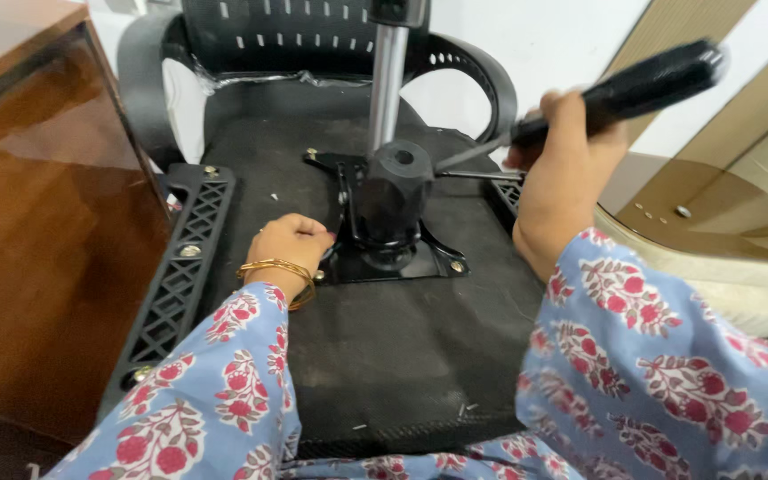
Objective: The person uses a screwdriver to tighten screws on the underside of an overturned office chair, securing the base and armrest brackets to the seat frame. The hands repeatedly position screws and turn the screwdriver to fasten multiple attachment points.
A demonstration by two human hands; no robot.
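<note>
An office chair lies upside down, its black seat underside (393, 356) facing up. A black metal mechanism plate (437, 260) is bolted to its middle, with a black housing (395, 191) and a chrome gas-lift column (387, 84) rising from it. My left hand (288, 247), with gold bangles on the wrist, rests closed against the plate's left edge. My right hand (562, 169) is shut on a black-handled tool (642, 89) raised above the right side, its metal shaft pointing down at the housing.
A glossy brown wooden desk side (37, 249) stands close on the left. A black lattice armrest (180, 267) lies beside it. The chair's back and curved armrest (482, 76) are at the far end. A beige panel with screws (713, 213) sits at right.
</note>
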